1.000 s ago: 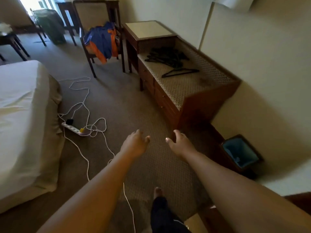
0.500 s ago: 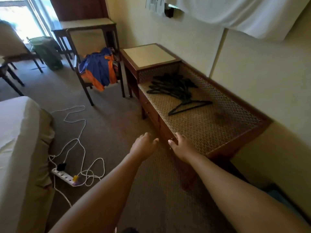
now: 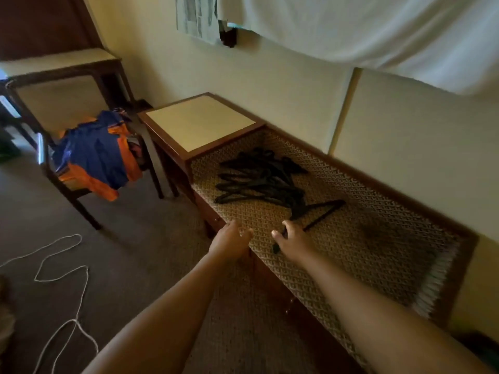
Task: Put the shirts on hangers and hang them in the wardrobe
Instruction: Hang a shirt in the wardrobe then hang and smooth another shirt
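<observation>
A pile of black hangers [image 3: 259, 179] lies on the woven top of a low wooden bench [image 3: 364, 238]. One single black hanger [image 3: 324, 211] lies apart, nearer to me. My right hand [image 3: 293, 238] is on its near end, with the thumb and fingers closing round it. Over the bench's front edge hovers my left hand [image 3: 232, 240], fingers relaxed and holding nothing. Blue and orange shirts [image 3: 100, 160] are heaped on a wooden chair [image 3: 62, 103] to the left. No wardrobe is in view.
A small side table [image 3: 199, 122] adjoins the bench's far end, next to the chair. A white cable [image 3: 62, 265] loops over the carpet at lower left. A white cloth [image 3: 378, 31] hangs over the wall above the bench.
I have stepped up to the bench and both hands have moved forward. My right hand has reached the single hanger; my left hand has come to the bench's front edge.
</observation>
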`<move>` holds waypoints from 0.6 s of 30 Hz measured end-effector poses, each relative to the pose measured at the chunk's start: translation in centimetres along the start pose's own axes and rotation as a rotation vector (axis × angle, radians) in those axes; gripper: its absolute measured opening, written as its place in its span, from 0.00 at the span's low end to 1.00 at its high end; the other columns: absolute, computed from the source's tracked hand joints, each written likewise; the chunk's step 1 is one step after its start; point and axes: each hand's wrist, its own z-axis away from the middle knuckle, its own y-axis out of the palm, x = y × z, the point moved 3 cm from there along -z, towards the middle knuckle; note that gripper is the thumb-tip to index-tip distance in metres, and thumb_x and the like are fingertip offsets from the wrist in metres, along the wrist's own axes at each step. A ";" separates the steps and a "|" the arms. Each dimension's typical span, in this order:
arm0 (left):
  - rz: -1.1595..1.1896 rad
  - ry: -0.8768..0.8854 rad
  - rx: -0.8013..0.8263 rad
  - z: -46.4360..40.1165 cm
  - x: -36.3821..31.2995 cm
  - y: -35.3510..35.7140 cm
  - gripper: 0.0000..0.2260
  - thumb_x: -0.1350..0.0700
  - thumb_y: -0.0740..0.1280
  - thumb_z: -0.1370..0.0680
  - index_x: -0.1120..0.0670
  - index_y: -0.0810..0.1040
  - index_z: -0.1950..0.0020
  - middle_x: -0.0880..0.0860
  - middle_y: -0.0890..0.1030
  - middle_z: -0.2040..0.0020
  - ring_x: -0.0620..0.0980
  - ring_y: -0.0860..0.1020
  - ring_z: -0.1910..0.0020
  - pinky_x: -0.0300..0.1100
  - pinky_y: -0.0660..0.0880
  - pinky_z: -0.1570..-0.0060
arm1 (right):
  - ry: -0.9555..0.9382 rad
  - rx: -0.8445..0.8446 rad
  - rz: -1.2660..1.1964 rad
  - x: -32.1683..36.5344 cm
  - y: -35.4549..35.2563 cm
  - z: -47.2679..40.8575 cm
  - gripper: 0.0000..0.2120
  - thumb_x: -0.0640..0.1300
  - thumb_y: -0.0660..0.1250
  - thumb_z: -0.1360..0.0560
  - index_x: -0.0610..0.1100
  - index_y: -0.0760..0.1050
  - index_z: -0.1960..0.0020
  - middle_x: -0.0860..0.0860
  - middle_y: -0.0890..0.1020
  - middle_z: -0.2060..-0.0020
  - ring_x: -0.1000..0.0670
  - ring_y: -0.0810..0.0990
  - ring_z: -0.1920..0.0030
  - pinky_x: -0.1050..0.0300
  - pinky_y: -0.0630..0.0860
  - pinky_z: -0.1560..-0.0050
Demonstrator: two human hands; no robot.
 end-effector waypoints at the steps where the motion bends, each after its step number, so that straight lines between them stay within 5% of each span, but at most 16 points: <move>1: 0.003 -0.004 0.018 -1.7 0.0 -0.7 0.23 0.41 0.60 0.22 0.52 0.69 0.31 0.54 0.76 0.36 0.53 0.75 0.40 0.52 0.76 0.42 | 0.016 -0.005 -0.008 0.7 0.0 -1.5 0.31 0.59 0.56 0.20 0.48 0.54 0.22 0.46 0.59 0.24 0.44 0.61 0.26 0.48 0.62 0.29; 7: -0.057 -0.002 0.074 -12.8 -0.8 -2.8 0.20 0.46 0.60 0.20 0.55 0.70 0.33 0.56 0.77 0.38 0.57 0.76 0.41 0.52 0.74 0.41 | 0.069 -0.026 0.010 3.2 -1.3 -10.5 0.31 0.60 0.56 0.20 0.48 0.54 0.22 0.46 0.59 0.24 0.44 0.60 0.25 0.48 0.61 0.28; 13: -0.072 0.034 0.161 -23.9 -0.5 -3.3 0.17 0.44 0.60 0.21 0.52 0.70 0.37 0.53 0.76 0.43 0.50 0.76 0.51 0.47 0.78 0.51 | 0.111 0.008 0.019 3.8 -2.8 -22.3 0.31 0.60 0.55 0.20 0.48 0.54 0.22 0.47 0.58 0.24 0.44 0.59 0.25 0.46 0.61 0.27; 18: -0.117 -0.007 0.238 -31.7 -0.8 -3.0 0.22 0.46 0.60 0.20 0.54 0.66 0.29 0.56 0.72 0.34 0.55 0.73 0.38 0.48 0.73 0.42 | 0.148 0.053 0.067 3.5 -3.2 -30.2 0.29 0.58 0.56 0.20 0.48 0.55 0.23 0.46 0.60 0.25 0.43 0.60 0.26 0.46 0.62 0.28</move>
